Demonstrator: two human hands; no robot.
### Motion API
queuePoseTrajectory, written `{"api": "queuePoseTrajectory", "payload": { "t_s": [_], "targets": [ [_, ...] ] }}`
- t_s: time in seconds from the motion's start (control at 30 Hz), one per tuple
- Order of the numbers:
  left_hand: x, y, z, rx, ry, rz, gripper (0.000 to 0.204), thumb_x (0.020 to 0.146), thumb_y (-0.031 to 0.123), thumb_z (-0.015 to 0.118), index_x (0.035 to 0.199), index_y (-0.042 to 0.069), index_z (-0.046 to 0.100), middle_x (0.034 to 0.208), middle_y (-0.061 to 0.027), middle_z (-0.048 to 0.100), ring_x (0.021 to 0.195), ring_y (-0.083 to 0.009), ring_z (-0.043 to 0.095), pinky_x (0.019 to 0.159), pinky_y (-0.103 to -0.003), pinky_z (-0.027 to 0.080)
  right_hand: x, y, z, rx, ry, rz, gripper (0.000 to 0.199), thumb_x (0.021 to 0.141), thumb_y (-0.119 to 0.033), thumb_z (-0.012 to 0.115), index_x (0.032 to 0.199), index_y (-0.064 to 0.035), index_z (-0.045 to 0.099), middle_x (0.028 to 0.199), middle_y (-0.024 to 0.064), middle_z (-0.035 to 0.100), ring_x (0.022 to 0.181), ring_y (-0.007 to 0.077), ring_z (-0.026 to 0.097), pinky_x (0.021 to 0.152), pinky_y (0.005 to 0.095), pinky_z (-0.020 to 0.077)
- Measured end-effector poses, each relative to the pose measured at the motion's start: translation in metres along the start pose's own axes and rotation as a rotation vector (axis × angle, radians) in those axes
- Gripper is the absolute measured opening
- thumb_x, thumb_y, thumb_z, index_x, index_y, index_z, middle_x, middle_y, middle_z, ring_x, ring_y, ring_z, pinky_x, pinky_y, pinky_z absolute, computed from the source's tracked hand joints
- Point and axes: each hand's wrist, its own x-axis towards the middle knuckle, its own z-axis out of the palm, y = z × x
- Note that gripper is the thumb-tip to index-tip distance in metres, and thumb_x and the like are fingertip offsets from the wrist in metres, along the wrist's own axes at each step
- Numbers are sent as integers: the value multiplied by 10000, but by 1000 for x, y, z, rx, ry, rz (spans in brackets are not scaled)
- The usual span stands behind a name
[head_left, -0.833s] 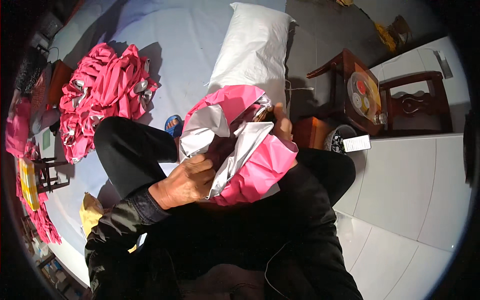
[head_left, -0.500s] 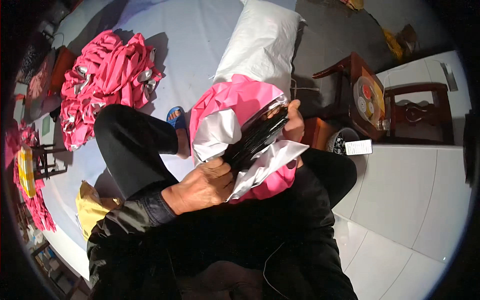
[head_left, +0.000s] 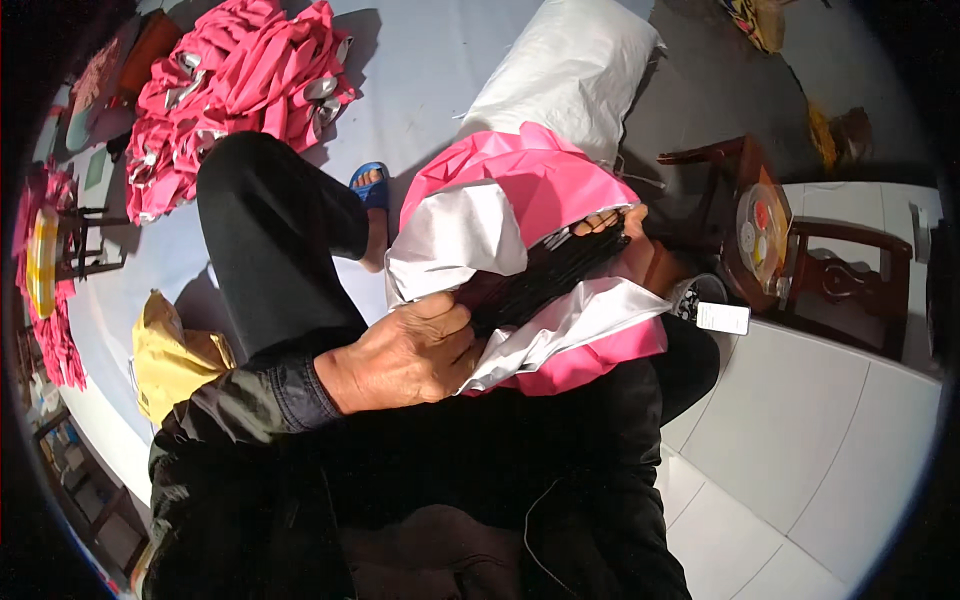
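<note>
A large pink cloth piece with a silver inner side [head_left: 520, 170] lies bunched across my lap, its mouth spread wide. Inside the mouth shows a black bundle of thin, folded layers [head_left: 565, 275]; its exact kind I cannot make out. My left hand [head_left: 405, 350] is closed on the silver edge at the near left of the mouth. At the far right end, my right hand [head_left: 640, 240] is closed round the end of the black bundle, fingertips showing over it beside the pink rim. Part of that hand is hidden by the silver flap [head_left: 570, 320].
A stuffed white sack [head_left: 560, 75] lies beyond the cloth. Pink and silver pieces form a big heap [head_left: 235, 100] at far left. A yellow bag [head_left: 175, 355] sits left of my knee. On the right stand a wooden chair [head_left: 850, 280] and a patterned bin [head_left: 690, 297].
My right hand has shifted right with the end of the black bundle, stretching the mouth wider. My left hand keeps its hold on the silver edge. The whole view has shifted slightly.
</note>
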Motion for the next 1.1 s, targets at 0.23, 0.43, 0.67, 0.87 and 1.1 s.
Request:
{"api": "queuePoseTrajectory", "payload": {
  "t_s": [0.23,0.43,0.67,0.87,1.1],
  "targets": [
    [4,-3,-6,2,43,73,321,617,126,671,901,-9,736,759,-33,617,782,-194,564,731,-301,460,-6,16,-8,630,213,-77,362,1003,-398,590,916,-48,623,862,105,647,889,305,645,915,489,548],
    [2,-8,-7,-19,29,96,292,614,130,670,866,-5,735,751,-29,625,791,-194,564,738,-300,457,6,1,-19,62,-189,40,216,1013,-276,562,932,-85,623,908,114,673,945,299,660,928,491,546],
    [0,-12,-6,-43,-12,134,230,594,142,661,779,16,714,723,-20,607,792,-196,557,734,-303,450,12,31,-17,53,-246,-153,193,1005,-273,560,961,-96,624,980,148,696,983,311,685,867,504,571],
    [5,-15,-6,-70,-36,150,115,562,149,645,644,69,636,685,-14,561,769,-206,544,723,-309,447,16,38,-22,27,-181,-148,409,962,-430,630,1049,-30,645,1034,184,702,923,345,700,814,520,584],
    [3,-20,0,-68,-69,177,151,540,134,634,675,67,650,716,-30,576,742,-219,551,688,-345,443,11,32,-9,88,-57,125,480,969,-485,605,1055,-15,647,960,183,706,816,346,696,750,498,587]
  ]
}}
